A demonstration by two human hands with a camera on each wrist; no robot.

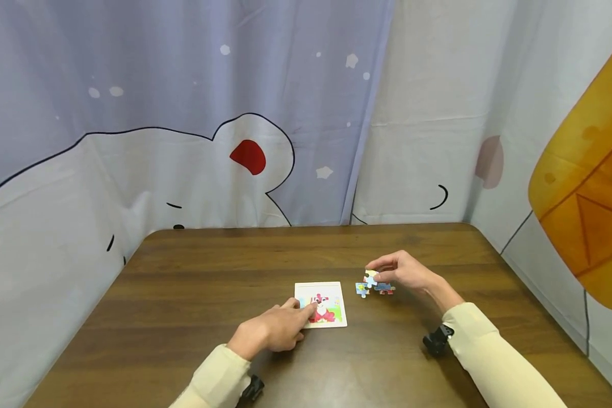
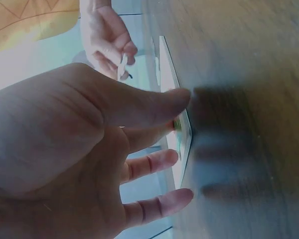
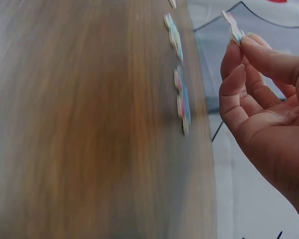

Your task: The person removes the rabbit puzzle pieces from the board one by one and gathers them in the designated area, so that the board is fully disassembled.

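Puzzle piece (image 1: pixel 370 279) in the air — the right hand (image 1: pixel 408 272) pinches it between thumb and fingertip, and the right wrist view shows it tilted and clear of the table (image 1: pixel 194 272). Just under that hand lie two loose bits, a blue-and-yellow piece (image 1: pixel 362 289) and, further right, a blue-and-red piece (image 1: pixel 385 288).

Over to the left of them, near but apart, sits a small white-edged board (image 1: pixel 336 294) showing a pink figure with a white front. The left hand (image 1: pixel 272 327) has its index finger stretched over the board's left part; its fingers grasp nothing, and the thumb is loose beside the edge. I can't tell how hard that finger presses.

Both arms wear cream sleeves (image 1: pixel 494 351) — black devices (image 1: pixel 437 339) hang at the cuffs. Behind the table's far edge hangs a printed curtain (image 1: pixel 306 85), pale lilac and white.
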